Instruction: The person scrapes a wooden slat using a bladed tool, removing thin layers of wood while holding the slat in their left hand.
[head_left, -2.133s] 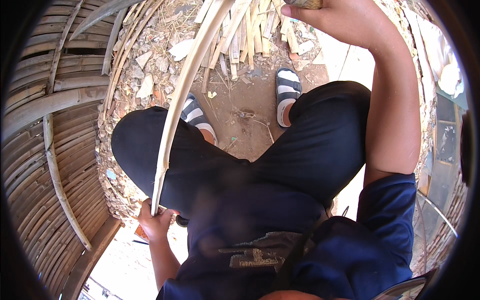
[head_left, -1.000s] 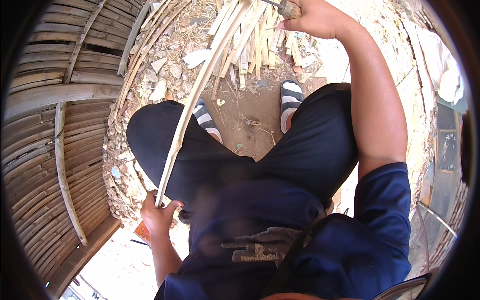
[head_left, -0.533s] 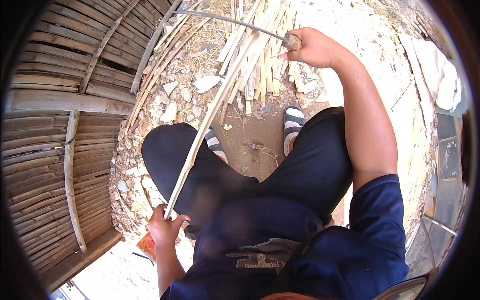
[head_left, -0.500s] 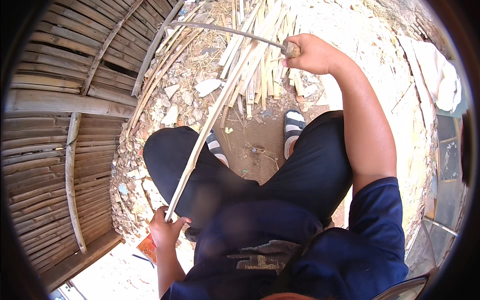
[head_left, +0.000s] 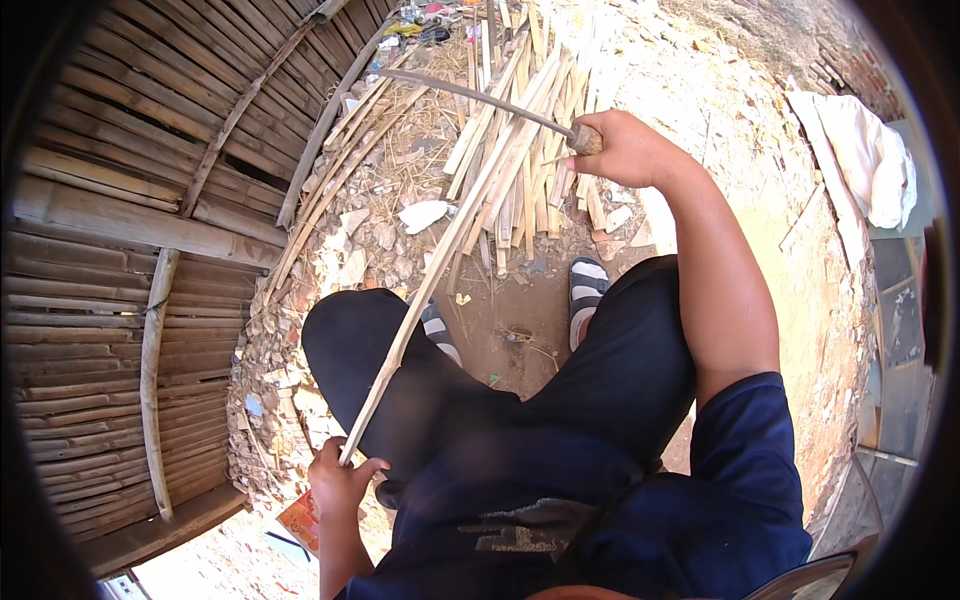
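My left hand (head_left: 340,482) grips the near end of a long, pale bamboo strip (head_left: 403,335) beside my left thigh. The strip runs away over that thigh, between my knees, toward a pile of similar strips on the ground. In my right hand (head_left: 628,148) is the wooden handle of a long, thin-bladed knife (head_left: 470,93). Its dark blade points left and crosses the strip's far part in the picture; whether they touch, I cannot tell.
Bamboo strips (head_left: 540,180) lie piled ahead of my sandalled feet. A slatted bamboo wall (head_left: 90,350) stands at the left, with stones and rubble along its foot. Far right sits a white sack (head_left: 875,165). An orange packet (head_left: 300,520) lies near my left wrist.
The whole view has shifted, so the scene sits lower in the picture. Both hands keep their holds on the strip and the knife, in nearly the same pose.
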